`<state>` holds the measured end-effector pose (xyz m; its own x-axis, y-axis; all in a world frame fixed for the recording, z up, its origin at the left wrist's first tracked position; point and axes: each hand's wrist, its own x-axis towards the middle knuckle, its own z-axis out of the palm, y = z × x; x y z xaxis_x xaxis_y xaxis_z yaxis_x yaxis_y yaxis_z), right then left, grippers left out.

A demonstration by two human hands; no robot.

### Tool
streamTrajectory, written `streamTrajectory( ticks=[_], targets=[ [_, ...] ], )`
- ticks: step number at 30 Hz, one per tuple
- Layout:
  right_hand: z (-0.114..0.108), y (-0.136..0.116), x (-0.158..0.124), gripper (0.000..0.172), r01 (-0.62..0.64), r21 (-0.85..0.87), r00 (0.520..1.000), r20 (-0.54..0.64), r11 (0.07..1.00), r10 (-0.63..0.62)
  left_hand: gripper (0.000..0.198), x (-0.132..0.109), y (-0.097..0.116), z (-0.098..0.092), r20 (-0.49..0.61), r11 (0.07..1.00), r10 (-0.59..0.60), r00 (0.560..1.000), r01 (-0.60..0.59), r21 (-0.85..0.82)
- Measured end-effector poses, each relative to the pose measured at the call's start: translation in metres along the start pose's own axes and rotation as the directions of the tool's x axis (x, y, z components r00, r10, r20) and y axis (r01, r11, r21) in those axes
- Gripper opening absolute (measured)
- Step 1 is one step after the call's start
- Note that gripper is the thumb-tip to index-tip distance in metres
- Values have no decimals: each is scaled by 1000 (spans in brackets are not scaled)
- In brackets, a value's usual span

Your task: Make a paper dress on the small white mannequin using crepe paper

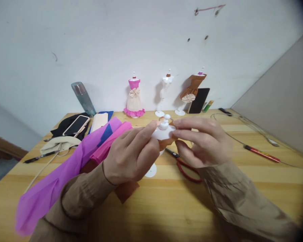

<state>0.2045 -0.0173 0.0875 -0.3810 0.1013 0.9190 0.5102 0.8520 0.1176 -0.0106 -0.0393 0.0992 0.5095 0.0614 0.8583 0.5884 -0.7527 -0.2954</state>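
A small white dress form (164,127) is between my two hands, its knobbed neck pointing up toward me. Brown crepe paper (167,144) is wrapped around the body below its shoulders. My left hand (132,156) is closed on the form's left side, thumb and forefinger pressed against the shoulder. From the other side, my right hand (204,139) pinches at the shoulder and the paper edge with its fingertips. Its thumb sits lower, near the scissors (188,171), which lie on the table with red handles. Below my hands shows a round white base (150,170).
Purple and pink crepe paper (63,171) spreads along the left. Three dress forms stand by the wall: one in a pink dress (134,94), one bare (166,89), one in brown (195,84). A bottle (83,97), a phone (76,126) and a red-handled cabled tool (262,154) lie around.
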Motion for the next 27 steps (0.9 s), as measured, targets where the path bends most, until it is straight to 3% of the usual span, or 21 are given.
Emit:
streamTrajectory(
  ticks=[12, 19, 27],
  targets=[
    [2, 2, 8, 24, 81, -3, 997, -6, 997, -81, 7, -10, -5, 8, -62, 1000, 19, 998, -21, -21],
    [9, 8, 5, 29, 34, 44, 996, -88, 998, -30, 8, -14, -10, 10, -64, 996, 27, 998, -32, -83],
    [11, 10, 1, 27, 31, 40, 994, -104, 999, -26, 5, -14, -11, 11, -54, 993, 7, 999, -13, -114]
  ],
)
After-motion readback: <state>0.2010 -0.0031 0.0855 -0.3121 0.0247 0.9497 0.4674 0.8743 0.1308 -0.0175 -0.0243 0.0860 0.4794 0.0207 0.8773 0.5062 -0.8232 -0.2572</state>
